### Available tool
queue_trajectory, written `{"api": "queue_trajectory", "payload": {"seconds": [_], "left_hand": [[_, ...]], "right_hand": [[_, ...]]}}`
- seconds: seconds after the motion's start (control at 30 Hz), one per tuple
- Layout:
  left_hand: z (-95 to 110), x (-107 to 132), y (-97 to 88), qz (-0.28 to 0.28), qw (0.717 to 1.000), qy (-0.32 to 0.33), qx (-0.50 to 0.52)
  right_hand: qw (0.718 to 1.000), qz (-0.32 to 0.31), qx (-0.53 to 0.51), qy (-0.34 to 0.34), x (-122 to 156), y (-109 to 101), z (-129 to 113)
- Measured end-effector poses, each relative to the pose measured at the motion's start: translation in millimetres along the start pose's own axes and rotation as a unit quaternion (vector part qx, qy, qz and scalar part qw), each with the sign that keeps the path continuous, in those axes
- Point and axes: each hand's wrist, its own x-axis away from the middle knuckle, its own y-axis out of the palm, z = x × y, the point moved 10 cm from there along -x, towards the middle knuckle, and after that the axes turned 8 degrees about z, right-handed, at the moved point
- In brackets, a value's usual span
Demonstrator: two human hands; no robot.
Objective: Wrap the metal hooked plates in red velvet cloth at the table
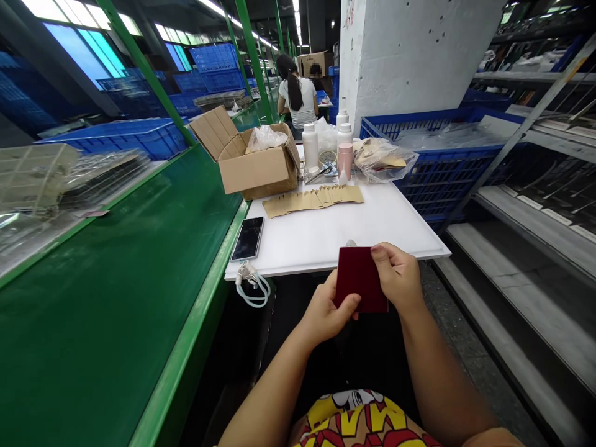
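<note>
Two hands, one dark-red square, one phone, one pink bottle

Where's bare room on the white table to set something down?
Bare tabletop spans from the phone to the table's right edge, between the fanned tan pieces and the held maroon square. Crowded: the back, with carton, bottles and plastic bag.
</note>
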Motion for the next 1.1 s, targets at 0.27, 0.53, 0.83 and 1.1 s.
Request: {"api": "queue_trajectory", "payload": {"seconds": [0.27, 0.53, 0.83, 1.1], "left_hand": [[-2.2, -0.6, -11.7, 0.060, 0.997, -0.002, 0.039], [4.6, 1.0, -31.5, 0.149, 0.985, 0.007, 0.085], [13.9, 4.1, -24.2, 0.109, 0.988, 0.084, 0.064], [-3.8, 11.5, -30.3, 0.060, 0.995, 0.066, -0.047]], "right_hand": [[0.964, -0.119, -0.203, 0.124, 13.0, 22.6, 32.0], [0.968, -0.108, -0.208, 0.092, 50.8, 40.9, 8.2], [0.940, -0.078, -0.302, 0.138, 56.0, 40.1, 12.2], [0.915, -0.114, -0.366, 0.128, 50.0, 25.6, 2.1]]}}
